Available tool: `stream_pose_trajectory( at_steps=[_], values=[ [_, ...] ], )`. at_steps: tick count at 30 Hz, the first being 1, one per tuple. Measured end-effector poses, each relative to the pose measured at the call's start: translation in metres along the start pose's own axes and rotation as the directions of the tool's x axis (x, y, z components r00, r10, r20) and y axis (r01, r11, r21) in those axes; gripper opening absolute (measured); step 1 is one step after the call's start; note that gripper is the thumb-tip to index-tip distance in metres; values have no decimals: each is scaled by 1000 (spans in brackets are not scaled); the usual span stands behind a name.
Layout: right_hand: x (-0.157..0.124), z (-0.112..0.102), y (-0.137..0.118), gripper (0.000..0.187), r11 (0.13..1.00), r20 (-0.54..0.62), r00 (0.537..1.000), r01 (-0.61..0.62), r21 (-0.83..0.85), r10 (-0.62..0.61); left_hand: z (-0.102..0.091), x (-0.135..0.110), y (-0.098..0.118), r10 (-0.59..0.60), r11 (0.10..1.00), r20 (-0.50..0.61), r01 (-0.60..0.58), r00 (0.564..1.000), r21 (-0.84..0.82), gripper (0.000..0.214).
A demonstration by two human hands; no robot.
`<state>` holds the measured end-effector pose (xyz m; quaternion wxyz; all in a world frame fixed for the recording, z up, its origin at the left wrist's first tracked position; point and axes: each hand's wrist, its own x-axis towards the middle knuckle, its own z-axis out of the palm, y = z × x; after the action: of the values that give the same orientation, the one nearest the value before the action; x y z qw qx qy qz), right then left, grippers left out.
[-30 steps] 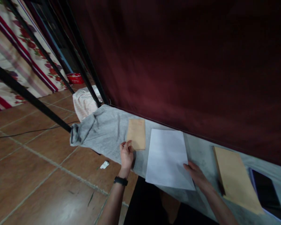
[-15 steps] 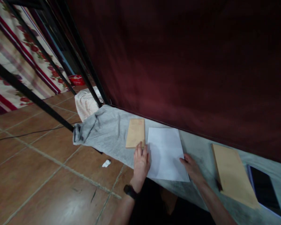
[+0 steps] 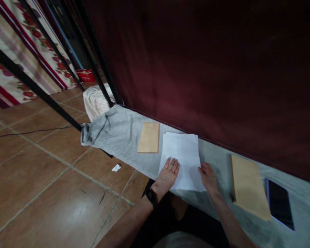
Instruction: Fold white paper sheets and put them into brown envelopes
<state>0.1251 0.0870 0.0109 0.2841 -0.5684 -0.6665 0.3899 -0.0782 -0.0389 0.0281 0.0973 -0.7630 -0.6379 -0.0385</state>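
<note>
A small stack of white paper [image 3: 182, 148] lies on the grey cloth in front of me, its sheets slightly out of line at the top edge. My left hand [image 3: 167, 174] rests palm down on its lower left part, fingers stretched out. At the stack's right edge my right hand [image 3: 208, 177] is closed, thumb and curled fingers at the paper's side. Left of the paper lies a small pile of brown envelopes [image 3: 148, 137], apart from both hands. A larger brown envelope pile [image 3: 249, 186] sits off to the right.
A dark-screened phone [image 3: 280, 203] lies beside the larger envelopes. The grey cloth [image 3: 119, 132] covers a narrow surface against a dark red curtain [image 3: 196, 86]. Black metal bars [image 3: 59, 106] stand at left. A white scrap [image 3: 116, 167] and a cable lie on the tiled floor.
My left hand has moved right, from between the small envelopes and the paper onto the sheets. My right hand stays at the paper's right edge. The view has shifted slightly.
</note>
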Motion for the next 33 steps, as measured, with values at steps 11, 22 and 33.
stream_pose_trajectory(
  at_steps=[11, 22, 33],
  values=[
    [10, 11, -10, 30, 999, -18, 999, 49, -8, -49, 0, 13, -12, -19, 1000, 28, 19, 999, -6, 52],
    [-1, 7, -19, 20, 993, -122, 986, 111, -30, -114, -2, 6, -14, -143, 983, -34, 138, 989, -122, 59],
    [4, -22, 18, 15, 988, -133, 990, -18, 154, 39, 29, -4, -30, -718, 632, -191, 512, 669, -582, 50]
  ],
)
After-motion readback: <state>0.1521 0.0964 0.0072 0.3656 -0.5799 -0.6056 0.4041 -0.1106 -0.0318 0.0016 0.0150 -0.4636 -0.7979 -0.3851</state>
